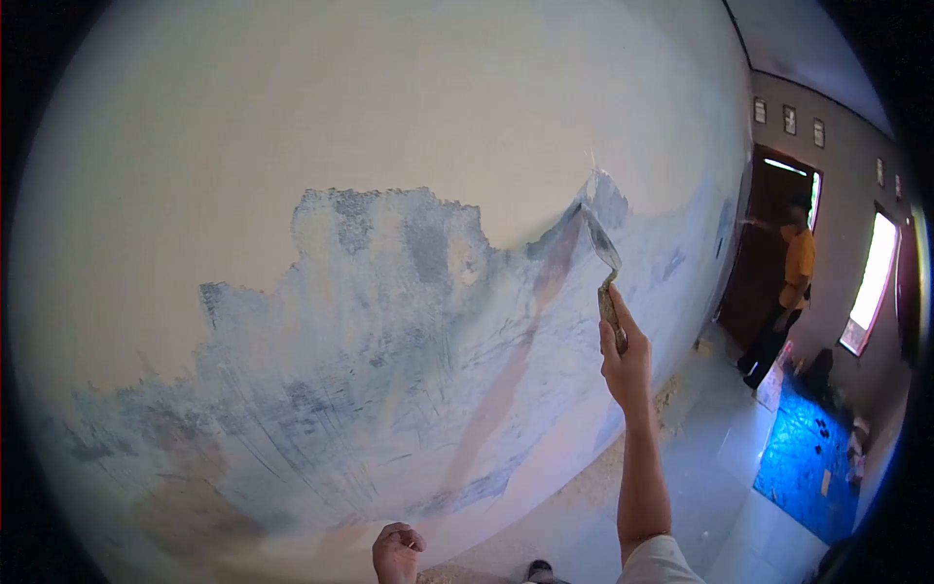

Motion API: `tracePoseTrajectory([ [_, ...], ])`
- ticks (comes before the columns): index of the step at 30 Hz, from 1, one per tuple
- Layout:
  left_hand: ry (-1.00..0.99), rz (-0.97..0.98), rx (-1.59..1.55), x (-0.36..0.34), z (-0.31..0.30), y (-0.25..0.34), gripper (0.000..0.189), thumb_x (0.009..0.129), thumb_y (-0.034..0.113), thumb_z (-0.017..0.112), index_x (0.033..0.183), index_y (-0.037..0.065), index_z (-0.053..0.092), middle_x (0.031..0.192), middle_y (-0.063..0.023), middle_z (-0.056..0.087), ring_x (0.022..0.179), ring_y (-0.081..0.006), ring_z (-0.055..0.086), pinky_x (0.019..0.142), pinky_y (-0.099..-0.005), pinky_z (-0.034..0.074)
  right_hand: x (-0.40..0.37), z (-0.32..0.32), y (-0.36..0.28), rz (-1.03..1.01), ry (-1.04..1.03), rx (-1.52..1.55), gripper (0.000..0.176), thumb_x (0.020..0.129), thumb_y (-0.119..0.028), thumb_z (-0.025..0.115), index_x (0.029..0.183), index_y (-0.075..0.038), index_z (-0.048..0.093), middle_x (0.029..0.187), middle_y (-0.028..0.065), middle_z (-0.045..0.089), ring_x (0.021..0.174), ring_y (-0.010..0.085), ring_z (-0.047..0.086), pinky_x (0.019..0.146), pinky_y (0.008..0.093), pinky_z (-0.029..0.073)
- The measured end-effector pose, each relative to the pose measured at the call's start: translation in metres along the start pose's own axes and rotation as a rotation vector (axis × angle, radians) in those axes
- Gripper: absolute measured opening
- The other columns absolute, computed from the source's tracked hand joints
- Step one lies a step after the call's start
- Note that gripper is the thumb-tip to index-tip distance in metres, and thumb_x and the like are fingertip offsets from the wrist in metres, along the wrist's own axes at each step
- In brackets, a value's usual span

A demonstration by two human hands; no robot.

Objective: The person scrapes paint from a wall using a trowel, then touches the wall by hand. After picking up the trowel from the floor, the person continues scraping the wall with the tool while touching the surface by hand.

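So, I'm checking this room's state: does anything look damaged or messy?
Yes. The wall has a large patch stripped of pale paint, streaky blue-grey underneath, and scrapings lie along its base on the floor.

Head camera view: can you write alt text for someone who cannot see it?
A person's right hand holds a scraper against a wall where a wide patch of pale paint is stripped to blue-grey. The left hand is curled at the bottom edge. Far right, another person in a yellow shirt stands by a doorway near a blue floor sheet.
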State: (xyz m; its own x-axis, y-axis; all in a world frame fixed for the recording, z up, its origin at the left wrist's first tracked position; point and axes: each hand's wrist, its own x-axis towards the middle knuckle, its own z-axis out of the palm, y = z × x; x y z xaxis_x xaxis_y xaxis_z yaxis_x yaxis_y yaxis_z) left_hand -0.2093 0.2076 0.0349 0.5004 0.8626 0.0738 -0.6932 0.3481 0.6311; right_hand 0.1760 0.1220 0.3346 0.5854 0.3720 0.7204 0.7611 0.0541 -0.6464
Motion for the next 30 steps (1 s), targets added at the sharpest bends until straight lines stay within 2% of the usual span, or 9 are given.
tracePoseTrajectory([
  [3,-0.070,0.061,0.033,0.007,0.015,0.014,0.031,0.096,0.024,0.061,0.103,-0.005,0.065,0.086,-0.0173,0.067,0.079,-0.0271,0.064,0.074,-0.0391,0.050,0.008,-0.001,-0.003,-0.021,0.043,0.041,0.049,0.104,-0.008,0.055,0.152,-0.013,0.049,0.096,0.0113,0.073,0.063,0.0075,0.048,0.057,0.0294,0.045],
  [6,-0.235,0.156,0.514,0.019,0.075,0.057,0.036,0.101,0.025,0.056,0.104,-0.009,0.066,0.092,-0.0169,0.069,0.084,-0.0241,0.065,0.081,-0.0381,0.052,0.004,-0.006,-0.006,0.101,-0.020,0.048,0.049,0.104,-0.008,0.055,0.153,-0.014,0.049,0.084,0.0093,0.069,0.061,0.0079,0.044,0.055,0.0291,0.043],
  [9,-0.596,0.287,0.859,0.053,0.151,0.115,0.027,0.102,0.017,0.054,0.101,-0.006,0.069,0.094,-0.0126,0.071,0.087,-0.0192,0.066,0.080,-0.0344,0.053,-0.005,-0.001,0.005,-0.035,0.025,0.039,0.049,0.104,-0.009,0.054,0.152,-0.015,0.050,0.082,0.0116,0.071,0.060,0.0080,0.045,0.054,0.0300,0.043],
  [12,-0.840,0.896,1.441,0.093,0.254,0.163,0.012,0.089,0.004,0.063,0.097,0.005,0.071,0.096,-0.0070,0.073,0.084,-0.0234,0.069,0.077,-0.0351,0.053,0.002,-0.007,-0.001,0.024,0.013,0.115,0.049,0.103,-0.009,0.056,0.152,-0.015,0.050,0.086,0.0163,0.074,0.058,0.0095,0.049,0.055,0.0305,0.045],
  [13,-0.892,1.087,1.554,0.106,0.288,0.176,0.012,0.093,0.008,0.058,0.097,0.005,0.069,0.096,-0.0100,0.072,0.086,-0.0268,0.068,0.080,-0.0377,0.053,0.003,-0.015,-0.006,0.066,-0.039,0.079,0.051,0.102,-0.008,0.057,0.152,-0.015,0.049,0.089,0.0208,0.074,0.058,0.0126,0.054,0.057,0.0326,0.048],
  [17,-0.742,1.610,1.878,0.152,0.405,0.209,0.022,0.090,0.005,0.059,0.110,0.009,0.068,0.111,-0.0079,0.068,0.103,-0.0270,0.064,0.091,-0.0415,0.050,0.000,-0.008,0.022,-0.087,0.031,0.154,0.054,0.101,-0.007,0.058,0.153,-0.016,0.048,0.085,0.0217,0.072,0.061,0.0221,0.057,0.063,0.0342,0.050],
  [20,-0.601,1.858,2.053,0.200,0.455,0.227,0.036,0.088,0.007,0.060,0.123,0.015,0.065,0.130,-0.0051,0.060,0.120,-0.0269,0.058,0.103,-0.0444,0.045,0.014,-0.022,0.009,0.049,-0.051,0.139,0.054,0.100,-0.006,0.057,0.152,-0.017,0.049,0.079,0.0199,0.069,0.060,0.0236,0.058,0.063,0.0322,0.048],
  [26,-0.407,2.149,2.240,0.229,0.460,0.236,0.045,0.087,0.013,0.061,0.131,0.022,0.059,0.140,-0.0039,0.053,0.135,-0.0230,0.048,0.114,-0.0498,0.036,0.008,-0.020,0.040,-0.051,-0.084,0.158,0.060,0.100,-0.007,0.059,0.156,-0.021,0.043,0.072,0.0165,0.063,0.060,0.0267,0.058,0.062,0.0417,0.048],
  [30,-0.376,2.129,2.326,0.232,0.461,0.233,0.047,0.088,0.017,0.059,0.136,0.023,0.057,0.144,-0.0042,0.051,0.139,-0.0236,0.045,0.118,-0.0512,0.033,0.020,-0.019,0.046,-0.124,-0.030,0.154,0.064,0.098,-0.006,0.061,0.156,-0.026,0.043,0.076,0.0168,0.064,0.062,0.0285,0.061,0.063,0.0445,0.048],
])
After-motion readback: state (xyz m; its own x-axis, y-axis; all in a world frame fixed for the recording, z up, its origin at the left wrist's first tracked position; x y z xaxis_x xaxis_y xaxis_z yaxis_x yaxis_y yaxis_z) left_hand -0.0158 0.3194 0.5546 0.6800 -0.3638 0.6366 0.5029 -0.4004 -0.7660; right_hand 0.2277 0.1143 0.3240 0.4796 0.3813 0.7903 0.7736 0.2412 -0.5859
